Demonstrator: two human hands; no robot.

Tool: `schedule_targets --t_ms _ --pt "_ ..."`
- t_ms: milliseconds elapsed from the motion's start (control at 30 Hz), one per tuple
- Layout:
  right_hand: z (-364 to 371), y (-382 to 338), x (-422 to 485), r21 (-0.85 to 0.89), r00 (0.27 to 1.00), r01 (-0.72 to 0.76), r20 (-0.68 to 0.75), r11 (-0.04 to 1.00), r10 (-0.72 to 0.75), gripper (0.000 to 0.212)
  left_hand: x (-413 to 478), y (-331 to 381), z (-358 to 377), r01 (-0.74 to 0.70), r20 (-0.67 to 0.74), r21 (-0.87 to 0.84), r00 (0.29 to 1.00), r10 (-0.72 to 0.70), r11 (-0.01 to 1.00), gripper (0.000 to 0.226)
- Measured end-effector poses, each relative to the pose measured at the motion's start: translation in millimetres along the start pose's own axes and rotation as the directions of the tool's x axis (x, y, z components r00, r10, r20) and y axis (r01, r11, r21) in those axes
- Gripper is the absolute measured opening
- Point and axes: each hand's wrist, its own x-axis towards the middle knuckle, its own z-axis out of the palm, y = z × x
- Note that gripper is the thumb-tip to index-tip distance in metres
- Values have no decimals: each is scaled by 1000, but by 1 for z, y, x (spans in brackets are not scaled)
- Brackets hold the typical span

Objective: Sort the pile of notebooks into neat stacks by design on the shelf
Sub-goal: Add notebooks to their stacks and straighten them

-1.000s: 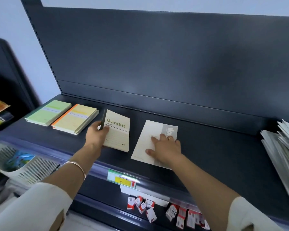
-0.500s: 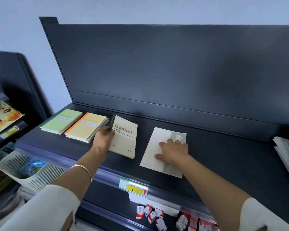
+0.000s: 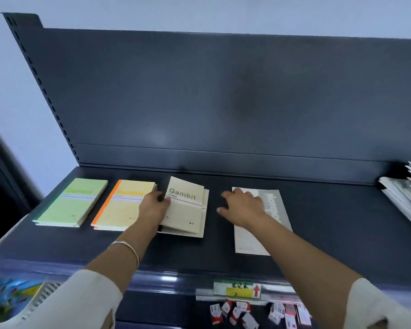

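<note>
Checking head view, the only one. The left hand (image 3: 153,206) grips the beige Gambit notebook (image 3: 185,205) by its spine edge, thumb on the cover. Half a second ago that notebook was tipped up off the shelf (image 3: 318,222); now it is nearly flat, apparently on a second beige one, slightly askew.

The right hand (image 3: 243,205) was pressing flat on the grey-and-white notebook (image 3: 252,241). It has shifted toward 9 o'clock, fingers loosely bent and grasping nothing. Can't tell if it still touches the cover.

My read: grey-and-white placement is done, and the right hand is heading over to help square the beige stack.

Layout from the beige notebook:
- yellow Gambit stack (image 3: 124,205) just beside it at 9 o'clock
- green Gambit stack (image 3: 71,205) further out at 9
- grey-and-white notebook at 3, apart
- unsorted pile (image 3: 403,193) far at 3, so plenty left to sort
</note>
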Motion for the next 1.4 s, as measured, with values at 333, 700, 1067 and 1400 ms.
schedule_targets --t_ms 333,700,1067,1400 --pt "12 -42 -5 370 997 -63 70 927 40 49 1 -10 -13 -195 269 382 959 94 903 26" --pt "24 -52 14 768 988 -152 132 622 79 28 9 -5 -5 -25 256 190 966 -25 981 47" --pt "25 -58 36 827 980 -198 160 526 118 28 26 -7 -5 23 300 134 952 -63 991 47" --pt "14 -50 32 657 999 -48 30 753 37 54 19 -2 -10 -256 398 269 907 135 928 54"
